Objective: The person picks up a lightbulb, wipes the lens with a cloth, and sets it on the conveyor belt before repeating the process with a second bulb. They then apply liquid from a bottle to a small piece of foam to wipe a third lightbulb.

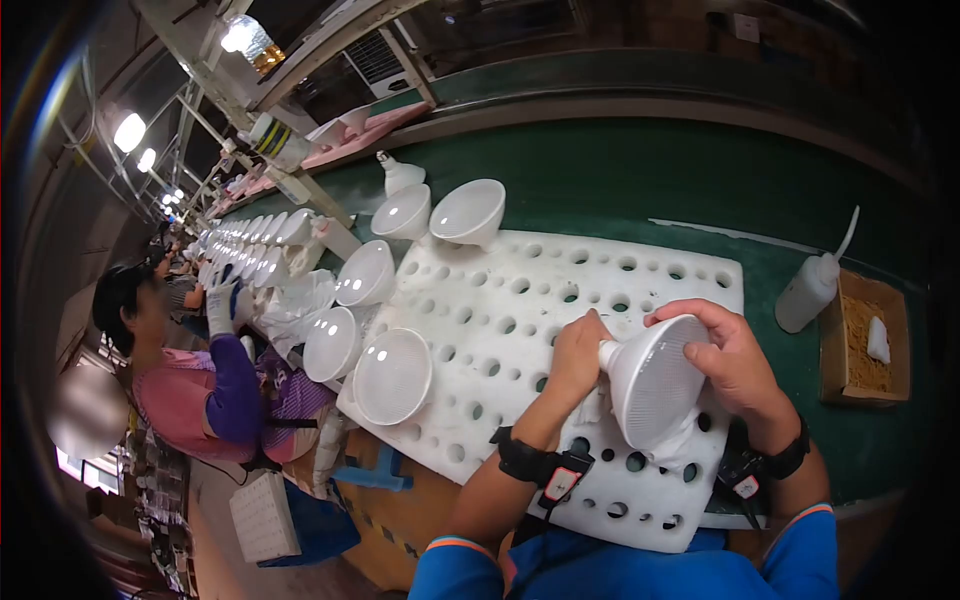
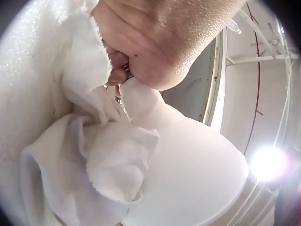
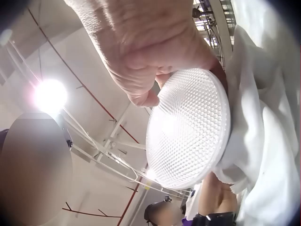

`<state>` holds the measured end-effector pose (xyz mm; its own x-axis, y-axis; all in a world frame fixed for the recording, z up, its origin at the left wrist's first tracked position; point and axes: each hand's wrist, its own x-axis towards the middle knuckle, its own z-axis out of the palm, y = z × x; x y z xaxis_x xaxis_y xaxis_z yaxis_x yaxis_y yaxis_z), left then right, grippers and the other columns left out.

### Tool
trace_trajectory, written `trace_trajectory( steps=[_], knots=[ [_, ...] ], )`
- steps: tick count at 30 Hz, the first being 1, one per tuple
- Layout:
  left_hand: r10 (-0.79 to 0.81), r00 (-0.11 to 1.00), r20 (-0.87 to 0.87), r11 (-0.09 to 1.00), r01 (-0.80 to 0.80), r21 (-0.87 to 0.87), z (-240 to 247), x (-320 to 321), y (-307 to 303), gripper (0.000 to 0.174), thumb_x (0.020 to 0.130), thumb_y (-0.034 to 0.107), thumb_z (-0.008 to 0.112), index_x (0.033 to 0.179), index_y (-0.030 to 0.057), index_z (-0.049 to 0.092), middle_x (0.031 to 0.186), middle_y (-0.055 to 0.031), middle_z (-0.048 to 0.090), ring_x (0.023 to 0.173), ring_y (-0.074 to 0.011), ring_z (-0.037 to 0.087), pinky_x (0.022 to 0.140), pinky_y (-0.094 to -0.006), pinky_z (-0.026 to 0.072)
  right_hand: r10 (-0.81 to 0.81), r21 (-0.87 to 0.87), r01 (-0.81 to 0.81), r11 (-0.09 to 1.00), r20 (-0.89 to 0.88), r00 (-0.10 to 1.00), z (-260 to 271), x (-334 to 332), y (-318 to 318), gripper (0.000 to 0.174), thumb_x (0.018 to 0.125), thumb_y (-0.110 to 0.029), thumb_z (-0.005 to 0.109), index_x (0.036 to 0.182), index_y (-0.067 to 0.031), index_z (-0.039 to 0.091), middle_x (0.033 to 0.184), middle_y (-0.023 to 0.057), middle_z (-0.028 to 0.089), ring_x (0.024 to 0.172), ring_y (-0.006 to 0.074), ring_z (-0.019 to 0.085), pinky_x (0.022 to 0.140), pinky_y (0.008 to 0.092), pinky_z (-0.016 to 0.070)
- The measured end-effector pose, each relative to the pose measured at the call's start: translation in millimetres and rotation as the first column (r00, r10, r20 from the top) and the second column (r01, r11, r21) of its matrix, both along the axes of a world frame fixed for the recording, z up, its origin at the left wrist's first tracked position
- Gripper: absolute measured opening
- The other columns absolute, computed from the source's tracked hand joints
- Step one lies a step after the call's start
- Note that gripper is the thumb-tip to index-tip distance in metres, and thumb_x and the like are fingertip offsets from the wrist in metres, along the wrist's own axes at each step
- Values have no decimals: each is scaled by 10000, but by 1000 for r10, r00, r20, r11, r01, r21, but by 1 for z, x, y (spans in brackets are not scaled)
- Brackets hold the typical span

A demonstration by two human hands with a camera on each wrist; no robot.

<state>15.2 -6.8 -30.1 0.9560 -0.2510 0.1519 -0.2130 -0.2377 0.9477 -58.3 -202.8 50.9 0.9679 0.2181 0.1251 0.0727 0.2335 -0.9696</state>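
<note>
Between my two hands is a white reflector light bulb [image 1: 652, 392], tilted on its side above the foam board. My left hand [image 1: 578, 358] grips its narrow base end, which the fingers largely hide. At the wide end, my right hand [image 1: 738, 362] holds the rim, its thumb on the lens side. The right wrist view shows the dimpled clear lens [image 3: 188, 134] facing that camera. A crumpled white cloth [image 2: 61, 174] lies against the bulb's underside; in the left wrist view it bunches below the left hand.
The white foam board [image 1: 465, 385] has rows of holes. Several similar bulbs [image 1: 393, 377] stand along its left and far edges. To the right are a squeeze bottle [image 1: 806, 294] and a cardboard box [image 1: 865, 392] of brown grains. Another person [image 1: 175, 400] sits at the left.
</note>
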Motion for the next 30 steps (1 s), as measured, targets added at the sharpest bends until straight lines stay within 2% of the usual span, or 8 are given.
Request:
trace_trajectory(
  steps=[2,4,6,9,11,20,23,30],
  knots=[
    [-62,947,315,991,21,132,-18,9,3,308,879,217,473,678,2,563,697,-196,596,651,-360,583,620,-415,446,35,48,-33,998,-44,998,-1,3,-2,423,783,-29,500,1197,12,573,1134,90,616,1045,146,578,947,289,443],
    [-19,972,232,955,-51,292,1,1,-1,200,773,184,611,667,22,560,683,-180,585,664,-363,590,594,-418,452,44,57,-39,998,-81,996,3,0,-5,442,772,-32,502,1208,9,561,1148,95,611,1069,158,572,967,304,435],
    [-103,953,284,963,24,270,-22,11,6,317,886,211,482,640,20,541,643,-125,582,601,-257,561,606,-363,436,50,48,-45,998,-104,993,4,-1,-4,458,765,-38,509,1219,5,548,1165,97,603,1092,169,565,988,319,424],
    [-37,938,-344,966,-55,-254,-25,10,4,411,956,227,381,631,23,531,616,-66,556,570,-160,486,616,-316,416,47,16,-45,999,-90,995,1,-4,1,453,783,-60,534,1232,0,540,1166,82,595,1088,158,560,987,315,422],
    [-56,954,-293,985,4,-174,-23,7,3,445,983,245,350,633,29,520,599,-33,528,564,-110,432,618,-291,402,22,-81,-23,996,-7,1000,5,-6,2,451,792,-72,547,1237,-5,537,1171,75,587,1087,151,554,984,310,422],
    [-69,929,-364,971,-20,-237,-23,6,3,445,982,247,352,634,29,522,601,-40,534,560,-120,442,617,-295,407,-17,71,16,997,14,1000,-1,-6,7,415,775,-68,542,1185,-14,574,1068,77,621,963,126,577,879,292,471],
    [-64,928,-367,968,-32,-249,-24,6,3,445,981,248,352,634,29,523,601,-42,536,559,-124,445,617,-296,408,-83,-95,91,991,83,993,-2,-9,9,413,771,-71,527,1177,-18,580,1047,75,628,959,127,581,875,289,472],
    [-71,926,-372,964,-32,-263,-23,5,4,444,980,250,353,635,29,524,602,-48,540,556,-132,452,616,-299,411,17,31,-16,999,-17,1000,2,-6,4,413,772,-65,528,1179,-18,578,1092,66,602,1040,135,558,943,297,433]
  ],
)
